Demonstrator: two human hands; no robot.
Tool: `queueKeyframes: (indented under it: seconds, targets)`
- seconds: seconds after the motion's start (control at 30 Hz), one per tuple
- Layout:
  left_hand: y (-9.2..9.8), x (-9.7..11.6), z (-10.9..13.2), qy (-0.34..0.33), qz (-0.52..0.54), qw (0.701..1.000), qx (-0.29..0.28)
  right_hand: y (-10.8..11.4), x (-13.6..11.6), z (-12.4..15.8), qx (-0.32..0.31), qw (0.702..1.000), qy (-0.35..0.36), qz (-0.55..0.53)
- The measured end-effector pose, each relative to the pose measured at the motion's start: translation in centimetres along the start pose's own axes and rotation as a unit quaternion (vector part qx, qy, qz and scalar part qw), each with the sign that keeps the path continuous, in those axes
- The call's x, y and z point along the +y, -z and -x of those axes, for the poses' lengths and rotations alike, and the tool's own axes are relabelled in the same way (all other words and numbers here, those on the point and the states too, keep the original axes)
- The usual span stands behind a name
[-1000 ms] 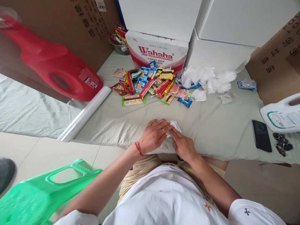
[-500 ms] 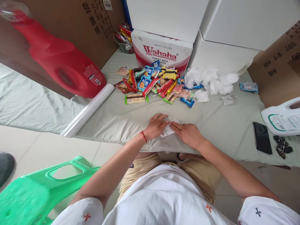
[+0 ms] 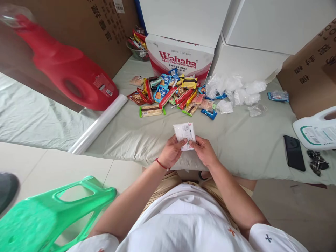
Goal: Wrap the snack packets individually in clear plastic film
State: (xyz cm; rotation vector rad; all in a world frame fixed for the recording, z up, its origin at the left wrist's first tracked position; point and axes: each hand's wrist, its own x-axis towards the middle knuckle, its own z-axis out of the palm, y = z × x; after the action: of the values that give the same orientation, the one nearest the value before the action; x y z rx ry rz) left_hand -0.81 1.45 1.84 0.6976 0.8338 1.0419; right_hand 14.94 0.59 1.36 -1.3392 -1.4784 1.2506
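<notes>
A flat white packet (image 3: pixel 184 132) with a barcode is held up between my two hands, just above the near edge of the cloth-covered surface. My left hand (image 3: pixel 172 150), with a red string on its wrist, grips the packet's lower left, thumb on top. At the lower right my right hand (image 3: pixel 204 149) pinches it in the same way. What the packet contains does not show. Beyond my hands lies a heap of wrapped snacks (image 3: pixel 168 92) in blue, red, yellow and brown. Right of that heap sit crumpled clear plastic bags (image 3: pixel 236 87).
A red jug (image 3: pixel 76 73) and a plastic film roll (image 3: pixel 99 122) lie to the left. At the back stand a Wahaha carton (image 3: pixel 181 59) and a bowl of snacks (image 3: pixel 138 47). A phone (image 3: pixel 294 153), keys (image 3: pixel 317 162) and a white bottle (image 3: pixel 317 130) are right. A green stool (image 3: pixel 57 206) stands lower left.
Both hands were pressing the white packet flat on the cloth. Now they hold it raised, with thumbs on top and its barcode side showing.
</notes>
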Motion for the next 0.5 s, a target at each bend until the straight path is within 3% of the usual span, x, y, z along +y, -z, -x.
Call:
queueKeyframes:
  seconds: [0.1,0.23,0.37,0.5]
  targets:
    - [-1.0,-2.0,-0.3,-0.039,-0.050,0.994,0.090,-1.0,0.5,0.7,0.056,0.990,-0.004,0.126]
    - [-1.3,-2.4,-0.2,-0.070,-0.145,0.978,0.135,-1.1,0.2,1.6,0.068,0.951,0.003,0.303]
    - [-1.0,-2.7,0.2,-0.053,-0.088,0.986,0.131,-0.9,-0.1,1.9,0.057,0.918,0.015,0.392]
    - [-0.9,-4.0,0.3,-0.029,-0.076,0.992,0.098,-0.4,0.3,2.6,0.060,0.917,0.032,0.393]
